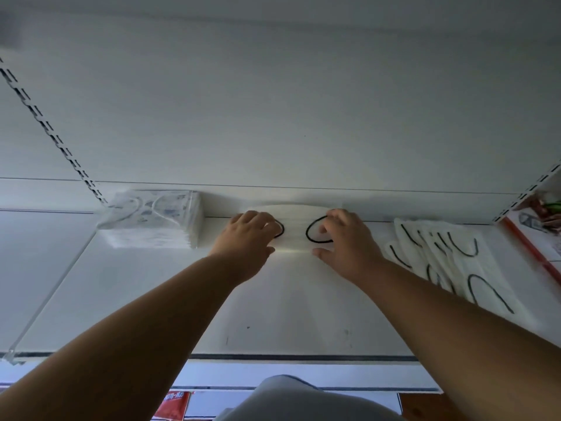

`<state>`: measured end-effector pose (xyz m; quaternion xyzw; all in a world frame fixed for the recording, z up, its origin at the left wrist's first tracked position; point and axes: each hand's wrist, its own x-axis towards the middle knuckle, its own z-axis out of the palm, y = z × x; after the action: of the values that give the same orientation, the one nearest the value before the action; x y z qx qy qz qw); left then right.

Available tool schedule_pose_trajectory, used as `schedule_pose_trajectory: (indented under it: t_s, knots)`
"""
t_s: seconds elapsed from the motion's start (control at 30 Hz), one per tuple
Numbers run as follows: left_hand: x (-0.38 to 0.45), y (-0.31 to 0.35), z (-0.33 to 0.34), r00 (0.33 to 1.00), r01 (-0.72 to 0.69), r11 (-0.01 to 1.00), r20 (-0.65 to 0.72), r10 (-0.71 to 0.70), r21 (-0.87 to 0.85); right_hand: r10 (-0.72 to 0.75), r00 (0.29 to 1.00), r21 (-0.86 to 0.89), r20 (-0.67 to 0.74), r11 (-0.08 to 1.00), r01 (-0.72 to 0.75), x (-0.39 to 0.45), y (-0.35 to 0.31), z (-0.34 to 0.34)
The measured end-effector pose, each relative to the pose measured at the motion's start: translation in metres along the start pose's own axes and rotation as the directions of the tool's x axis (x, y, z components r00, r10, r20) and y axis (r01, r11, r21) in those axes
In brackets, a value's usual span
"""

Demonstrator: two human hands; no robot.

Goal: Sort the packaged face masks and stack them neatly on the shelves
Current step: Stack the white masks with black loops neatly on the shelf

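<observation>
At the far left a slotted metal upright [51,129] runs diagonally down the white back panel [273,101] to the rear of the white shelf [151,299]. Just right of its foot, a tidy stack of packaged masks [154,220] with pale printed patterns sits at the back left of the shelf, against the panel. Next comes the left hand [247,235], reaching in from below with the forearm stretched over the shelf; its fingers [264,221] are bent and lie close together on the left end of a packaged mask with black ear loops [299,229], covering most of the left loop, though whether they pinch the wrapper or only press on it cannot be told. This pack lies flat at the back centre of the shelf, near the panel, between the tidy stack and the loose ones. The right hand [346,238] rests on the pack's right end, fingers slightly spread and curved on top, thumb at the near edge. Farther right, a loose, fanned pile of masks with black loops [449,259] lies slanted on the shelf, apart from the held pack. At the far right edge a red strip [531,253] and some colourful items show, too blurred to identify.
</observation>
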<state>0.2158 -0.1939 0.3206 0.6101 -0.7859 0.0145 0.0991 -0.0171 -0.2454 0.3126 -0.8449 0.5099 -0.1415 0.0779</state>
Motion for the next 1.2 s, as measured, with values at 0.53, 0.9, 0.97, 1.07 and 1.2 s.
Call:
schedule_pose_trajectory:
  t_s: [0.53, 0.9, 0.97, 1.07, 1.2]
  knots:
    - [-0.008, 0.051, -0.028, 0.992, 0.114, 0.990, -0.039, -0.118, -0.086, 0.007, 0.992, 0.022, -0.123, 1.000, -0.004, -0.024, -0.011, -0.027]
    - [-0.002, 0.170, -0.005, 0.974, 0.062, 0.890, 0.221, 0.044, -0.452, 0.487, 0.873, -0.234, 0.042, 0.854, -0.465, -0.125, 0.101, -0.056]
    - [0.007, 0.188, 0.000, 0.951, 0.136, 0.865, 0.307, 0.022, -0.483, 0.461, 0.880, -0.202, 0.113, 0.878, -0.434, -0.129, 0.110, -0.055]
    - [0.024, 0.212, 0.007, 0.890, 0.353, 0.742, 0.450, -0.078, -0.570, 0.359, 0.927, 0.021, 0.105, 0.932, -0.363, -0.134, 0.115, -0.062]
    - [0.052, 0.234, 0.014, 0.727, 0.676, 0.119, 0.634, -0.264, -0.727, 0.446, 0.895, 0.040, 0.024, 0.894, -0.447, -0.140, 0.144, -0.079]
